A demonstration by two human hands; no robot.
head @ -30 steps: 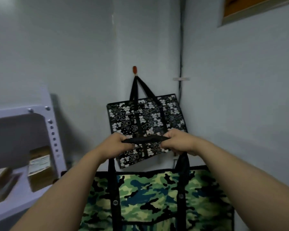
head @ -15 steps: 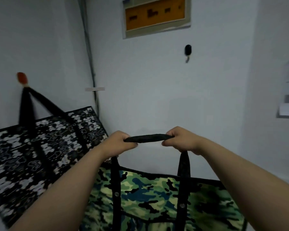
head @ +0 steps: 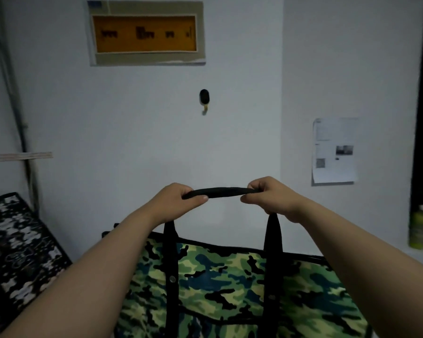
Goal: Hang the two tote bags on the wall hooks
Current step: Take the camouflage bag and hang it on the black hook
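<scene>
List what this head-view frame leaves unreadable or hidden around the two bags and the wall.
- Black-and-white bag: cut by the left edge; its handles and hook are out of frame.
- Camouflage bag: bottom cut by the lower edge, sides covered by forearms.
- Handle: ends hidden inside left hand and right hand.
- Orange panel and paper notice: text too blurred.
- Black hook: tip shape too small to tell.

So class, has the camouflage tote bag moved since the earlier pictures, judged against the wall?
Yes. The camouflage tote bag has swung rightward, away from the black-and-white bag in the corner, and now hangs below the black wall hook.
</scene>
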